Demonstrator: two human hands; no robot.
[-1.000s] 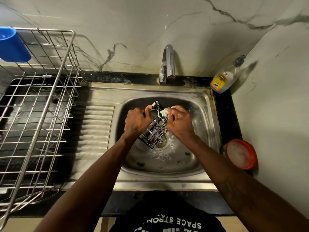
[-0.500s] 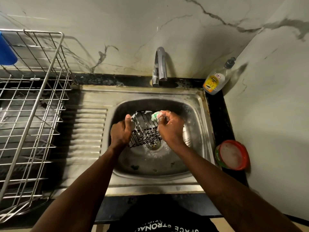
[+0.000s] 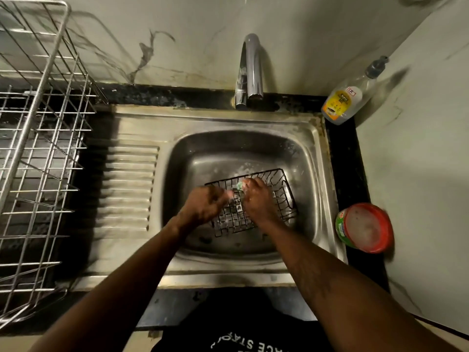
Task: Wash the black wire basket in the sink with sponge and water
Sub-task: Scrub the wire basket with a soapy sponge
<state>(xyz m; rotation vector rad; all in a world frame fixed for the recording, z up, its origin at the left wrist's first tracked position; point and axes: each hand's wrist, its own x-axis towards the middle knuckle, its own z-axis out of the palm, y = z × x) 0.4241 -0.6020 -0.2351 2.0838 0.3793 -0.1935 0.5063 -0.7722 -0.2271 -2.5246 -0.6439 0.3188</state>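
Well, I saw the fingers of the right hand curled round the sponge on the black wire basket, flat in the sink mid-frame, the grip of the left hand too blurred to tell; I judged the basket light, stiff, soap-slick, best held by its rim.

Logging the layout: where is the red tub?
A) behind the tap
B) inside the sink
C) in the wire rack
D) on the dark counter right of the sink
D: the red tub stands on the dark counter, just right of the sink rim.
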